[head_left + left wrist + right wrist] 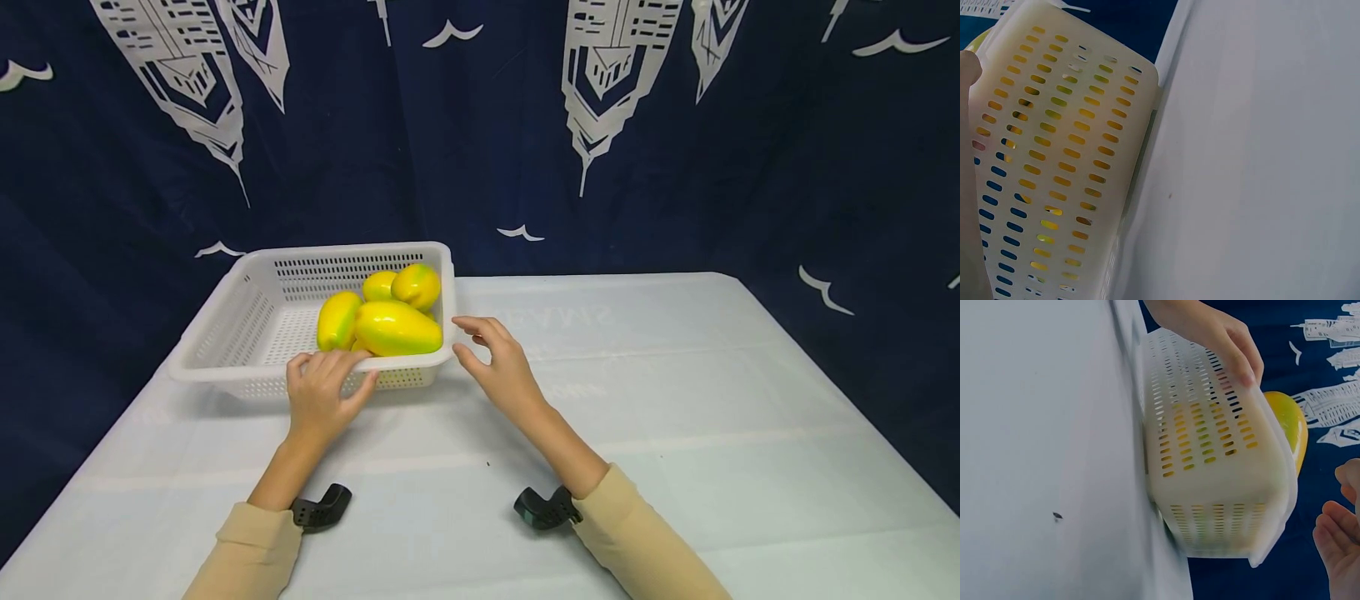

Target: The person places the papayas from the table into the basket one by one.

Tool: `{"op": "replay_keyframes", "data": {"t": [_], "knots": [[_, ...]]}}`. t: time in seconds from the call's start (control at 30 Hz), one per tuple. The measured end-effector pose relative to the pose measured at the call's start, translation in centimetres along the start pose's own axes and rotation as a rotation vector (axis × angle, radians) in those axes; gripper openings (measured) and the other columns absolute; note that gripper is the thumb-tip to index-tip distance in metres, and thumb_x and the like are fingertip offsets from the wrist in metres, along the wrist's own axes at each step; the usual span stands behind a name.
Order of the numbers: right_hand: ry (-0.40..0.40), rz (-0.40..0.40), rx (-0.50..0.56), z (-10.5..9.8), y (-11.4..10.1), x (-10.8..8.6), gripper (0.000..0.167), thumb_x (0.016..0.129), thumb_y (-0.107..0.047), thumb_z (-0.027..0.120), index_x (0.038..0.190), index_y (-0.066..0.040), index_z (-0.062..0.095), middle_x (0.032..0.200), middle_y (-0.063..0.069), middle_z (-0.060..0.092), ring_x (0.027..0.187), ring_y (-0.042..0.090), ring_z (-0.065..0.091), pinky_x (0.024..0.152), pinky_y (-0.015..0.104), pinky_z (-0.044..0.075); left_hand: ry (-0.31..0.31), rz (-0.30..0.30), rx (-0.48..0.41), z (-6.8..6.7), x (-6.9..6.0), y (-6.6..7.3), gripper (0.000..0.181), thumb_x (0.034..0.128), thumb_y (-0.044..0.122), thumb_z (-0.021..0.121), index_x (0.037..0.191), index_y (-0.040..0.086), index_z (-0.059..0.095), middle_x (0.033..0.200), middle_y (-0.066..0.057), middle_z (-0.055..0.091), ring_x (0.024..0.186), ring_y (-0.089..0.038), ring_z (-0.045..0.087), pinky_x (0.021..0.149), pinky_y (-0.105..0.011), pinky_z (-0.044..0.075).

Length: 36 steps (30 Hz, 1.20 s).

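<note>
A white perforated plastic basket stands on the table, with several yellow-green mangoes grouped at its right end. My left hand grips the basket's front rim, fingers over the top and thumb outside. The right wrist view shows this left hand on the rim and a mango rising above the edge. My right hand hovers beside the basket's right rim, fingers loosely bent and holding nothing. In the left wrist view, the basket's holed wall hides most of the fruit.
A white cloth covers the table, which extends to the right of the basket. Behind it hangs a dark blue curtain with white building prints. Black wrist cameras are worn at both sleeves.
</note>
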State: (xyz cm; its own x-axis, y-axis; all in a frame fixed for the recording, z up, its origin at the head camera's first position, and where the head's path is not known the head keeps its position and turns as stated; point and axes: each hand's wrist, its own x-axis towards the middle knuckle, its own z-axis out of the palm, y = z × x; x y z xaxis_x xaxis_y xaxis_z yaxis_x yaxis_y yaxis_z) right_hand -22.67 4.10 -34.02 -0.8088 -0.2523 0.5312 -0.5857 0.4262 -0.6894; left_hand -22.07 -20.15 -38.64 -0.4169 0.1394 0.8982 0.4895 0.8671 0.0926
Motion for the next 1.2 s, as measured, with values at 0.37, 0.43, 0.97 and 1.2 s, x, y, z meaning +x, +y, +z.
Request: {"op": "replay_keyframes", "data": {"t": [0.37, 0.43, 0.97, 1.2], "knots": [[0.037, -0.016, -0.01, -1.8, 0.1, 0.1, 0.031, 0.088, -0.015, 0.056, 0.119, -0.01, 0.055, 0.117, 0.003, 0.058, 0.108, 0.015, 0.055, 0.094, 0.028, 0.045, -0.028, -0.011, 0.003, 0.0, -0.1, -0.1, 0.041, 0.0866, 0.045, 0.044, 0.088, 0.011, 0.066, 0.078, -0.007, 0.066, 0.073, -0.027, 0.056, 0.079, -0.047, 0.03], [0.04, -0.015, -0.022, -2.2, 0.2, 0.1, 0.031, 0.088, -0.014, 0.057, 0.119, -0.01, 0.055, 0.118, 0.003, 0.058, 0.108, 0.015, 0.055, 0.094, 0.028, 0.045, -0.045, -0.02, 0.003, -0.1, -0.1, 0.0, 0.039, 0.0857, 0.044, 0.045, 0.089, 0.011, 0.066, 0.079, -0.006, 0.066, 0.073, -0.026, 0.056, 0.08, -0.047, 0.03], [0.031, 0.028, -0.11, -5.8, 1.5, -0.6, 0.033, 0.089, -0.017, 0.056, 0.121, -0.012, 0.054, 0.12, 0.003, 0.057, 0.111, 0.017, 0.054, 0.097, 0.029, 0.041, -0.053, -0.016, 0.011, -0.2, -0.1, 0.0, 0.039, 0.0853, 0.044, 0.045, 0.09, 0.011, 0.066, 0.08, -0.007, 0.067, 0.074, -0.027, 0.057, 0.081, -0.047, 0.031], [0.024, 0.037, -0.158, -7.3, 2.2, -1.4, 0.035, 0.089, -0.018, 0.056, 0.123, -0.012, 0.052, 0.121, 0.003, 0.055, 0.111, 0.02, 0.053, 0.097, 0.032, 0.041, -0.037, -0.013, 0.008, -0.1, -0.1, -0.2, 0.043, 0.0865, 0.047, 0.043, 0.089, 0.01, 0.066, 0.079, -0.007, 0.067, 0.073, -0.027, 0.057, 0.08, -0.047, 0.031]]}}
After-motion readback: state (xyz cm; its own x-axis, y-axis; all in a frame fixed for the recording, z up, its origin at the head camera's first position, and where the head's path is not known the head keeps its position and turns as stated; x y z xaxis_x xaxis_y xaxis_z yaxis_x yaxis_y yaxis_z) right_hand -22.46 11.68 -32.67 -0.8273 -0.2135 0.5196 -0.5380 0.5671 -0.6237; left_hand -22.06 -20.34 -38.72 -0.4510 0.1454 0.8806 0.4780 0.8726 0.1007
